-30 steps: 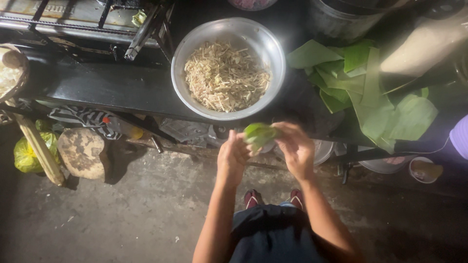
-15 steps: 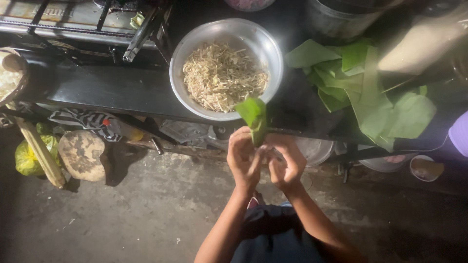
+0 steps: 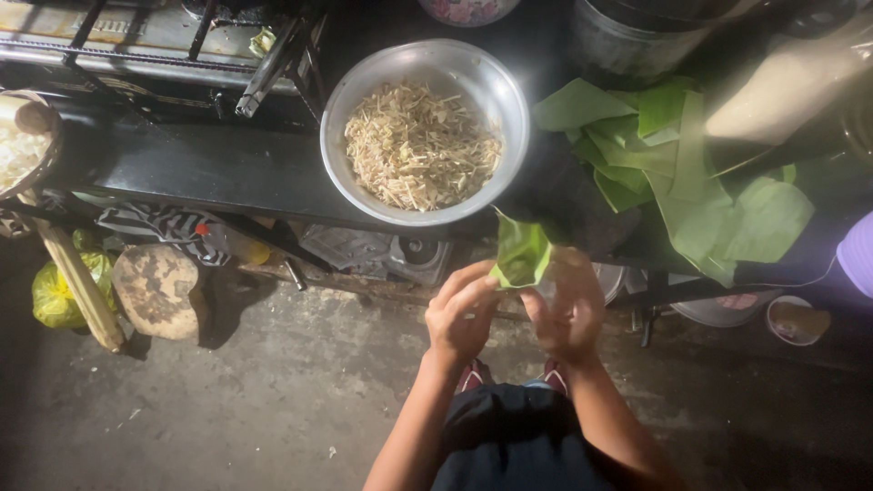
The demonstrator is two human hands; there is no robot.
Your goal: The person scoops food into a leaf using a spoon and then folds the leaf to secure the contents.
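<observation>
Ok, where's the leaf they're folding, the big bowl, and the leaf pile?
Folded leaf (image 3: 521,255), head view, on its green middle.
Bowl (image 3: 338,136), head view, on its left metal rim.
Leaf pile (image 3: 718,214), head view, on a broad leaf near the middle.

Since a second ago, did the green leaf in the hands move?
Yes. The folded green leaf is lifted higher, closer to the metal bowl rim, held between the left hand and right hand.

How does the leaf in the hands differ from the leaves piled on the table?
The held leaf is one piece, curled into a cone between the left hand and right hand. The leaf pile holds many pieces, lying flat, overlapping and untouched. Both are green.
</observation>
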